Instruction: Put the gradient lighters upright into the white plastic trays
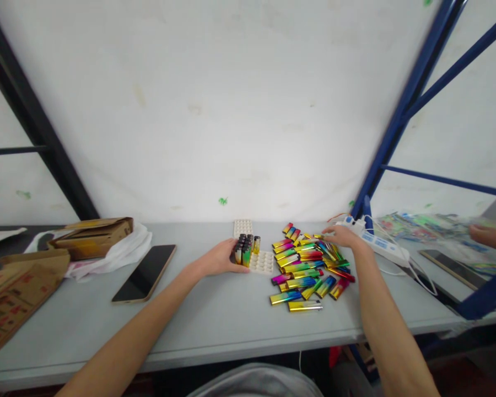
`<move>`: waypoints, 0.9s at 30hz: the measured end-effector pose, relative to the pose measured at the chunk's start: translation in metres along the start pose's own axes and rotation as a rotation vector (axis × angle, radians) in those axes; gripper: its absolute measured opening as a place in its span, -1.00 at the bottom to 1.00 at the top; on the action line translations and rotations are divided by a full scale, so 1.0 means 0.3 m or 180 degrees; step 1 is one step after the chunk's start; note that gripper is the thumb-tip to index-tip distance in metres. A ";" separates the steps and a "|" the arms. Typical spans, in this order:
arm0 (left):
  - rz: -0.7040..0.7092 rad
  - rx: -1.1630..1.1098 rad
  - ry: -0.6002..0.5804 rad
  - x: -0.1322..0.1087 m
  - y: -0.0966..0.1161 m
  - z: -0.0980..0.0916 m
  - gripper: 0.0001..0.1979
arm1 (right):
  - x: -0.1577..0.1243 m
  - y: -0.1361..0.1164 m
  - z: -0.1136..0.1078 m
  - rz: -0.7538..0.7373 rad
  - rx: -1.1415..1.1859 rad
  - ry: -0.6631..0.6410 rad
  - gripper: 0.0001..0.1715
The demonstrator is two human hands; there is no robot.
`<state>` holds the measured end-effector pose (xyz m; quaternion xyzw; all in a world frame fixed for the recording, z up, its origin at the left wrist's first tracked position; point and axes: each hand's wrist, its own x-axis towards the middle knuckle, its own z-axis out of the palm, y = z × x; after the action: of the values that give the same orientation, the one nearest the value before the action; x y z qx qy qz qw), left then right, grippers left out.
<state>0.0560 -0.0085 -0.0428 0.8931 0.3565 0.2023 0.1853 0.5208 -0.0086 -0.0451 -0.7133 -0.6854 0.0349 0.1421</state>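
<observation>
A white tray with round holes [263, 262] lies on the grey table [215, 320]; several rainbow-coloured lighters [246, 249] stand upright in its left part. My left hand [220, 258] cups the tray's left end, fingers curled against it. To the right lies a loose pile of rainbow lighters [308, 267]. My right hand [342, 236] rests on the far side of that pile, fingers bent down onto the lighters; what they hold, if anything, is hidden. A second white tray [243, 226] lies behind the first.
A dark phone [145, 274] lies left of centre. Cardboard boxes [91, 237] and a white plastic bag [119, 252] sit at the left. A white power strip [379, 243] lies by a blue rack post [400, 118]. Another person's hand [490, 237] reaches in far right.
</observation>
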 end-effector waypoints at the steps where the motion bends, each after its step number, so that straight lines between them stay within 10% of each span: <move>1: 0.0012 -0.0007 0.0003 0.000 -0.001 0.000 -0.27 | 0.002 0.005 0.008 0.0038 -0.0043 -0.0110 -0.74; 7: 0.0017 0.0028 -0.0017 0.000 -0.004 0.002 -0.25 | 0.013 -0.016 0.024 0.0249 -0.0110 0.0000 -0.79; 15: 0.0059 0.0019 -0.0019 -0.002 -0.001 0.001 -0.26 | -0.004 -0.210 -0.027 -0.0164 0.1373 0.1476 -0.40; 27: 0.0155 -0.0205 -0.0001 -0.002 -0.007 0.007 -0.23 | -0.102 -0.602 0.071 -0.0835 0.3915 0.0070 -0.48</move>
<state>0.0554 -0.0079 -0.0458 0.8951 0.3279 0.2180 0.2090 0.3389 -0.0321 -0.0247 -0.4114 -0.6202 0.3978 0.5366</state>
